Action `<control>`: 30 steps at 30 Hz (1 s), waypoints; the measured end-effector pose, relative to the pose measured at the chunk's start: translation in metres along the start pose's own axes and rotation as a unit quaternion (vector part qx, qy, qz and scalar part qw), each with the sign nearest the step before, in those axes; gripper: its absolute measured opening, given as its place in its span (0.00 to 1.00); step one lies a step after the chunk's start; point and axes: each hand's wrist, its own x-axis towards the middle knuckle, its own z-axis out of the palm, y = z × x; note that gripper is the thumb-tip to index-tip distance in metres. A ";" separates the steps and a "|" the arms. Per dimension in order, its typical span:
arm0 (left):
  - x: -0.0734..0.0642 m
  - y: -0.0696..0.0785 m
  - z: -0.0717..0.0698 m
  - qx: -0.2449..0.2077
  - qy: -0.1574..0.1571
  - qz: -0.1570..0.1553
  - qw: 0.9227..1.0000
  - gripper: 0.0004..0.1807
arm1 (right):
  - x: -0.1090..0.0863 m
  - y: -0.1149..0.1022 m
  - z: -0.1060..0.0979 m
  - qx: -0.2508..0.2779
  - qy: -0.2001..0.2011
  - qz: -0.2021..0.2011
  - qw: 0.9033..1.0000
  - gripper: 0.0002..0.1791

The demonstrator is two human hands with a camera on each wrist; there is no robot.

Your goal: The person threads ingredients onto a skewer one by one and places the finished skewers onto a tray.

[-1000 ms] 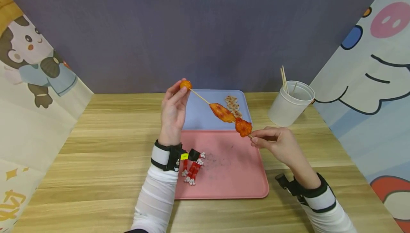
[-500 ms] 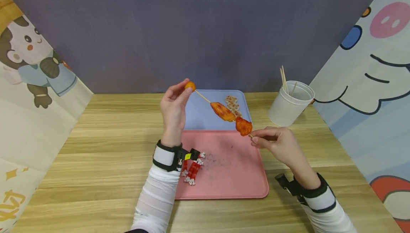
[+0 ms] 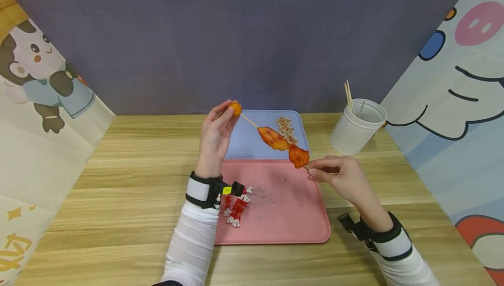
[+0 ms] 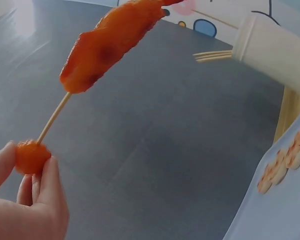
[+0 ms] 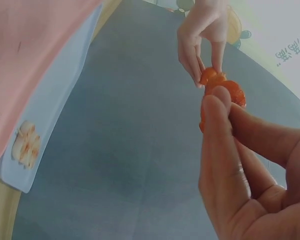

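My left hand (image 3: 215, 139) pinches a small round orange ball (image 4: 32, 156) between thumb and fingers. A thin wooden skewer (image 4: 54, 117) runs out of the ball. Farther along it sits a long, glossy orange piece like a chicken wing (image 3: 272, 138). Beyond that is a redder, lumpy chunk like fried chicken (image 3: 298, 156). Thumb and fingertips of my right hand (image 3: 341, 174) pinch the skewer's other end, just below the chunk. The skewer slants down to the right, held up over the trays. In the right wrist view, the right fingers partly hide the food.
A pink tray (image 3: 291, 216) in front holds several red pieces with white ends (image 3: 238, 211). Behind it, a blue tray (image 3: 248, 144) carries browned, pale slices (image 3: 286, 128). A white bucket (image 3: 350, 130) with several sticks (image 3: 348, 95) stands right, before a grey back panel (image 3: 252, 41).
The left hand and the ball have shifted a little to the right and down. Less bare skewer shows between ball and wing-like piece. The right hand stays almost still.
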 end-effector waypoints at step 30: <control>-0.005 -0.007 0.000 0.062 -0.044 -0.091 0.993 0.10 | -0.006 -0.004 0.016 0.040 -0.018 -0.002 0.999 0.09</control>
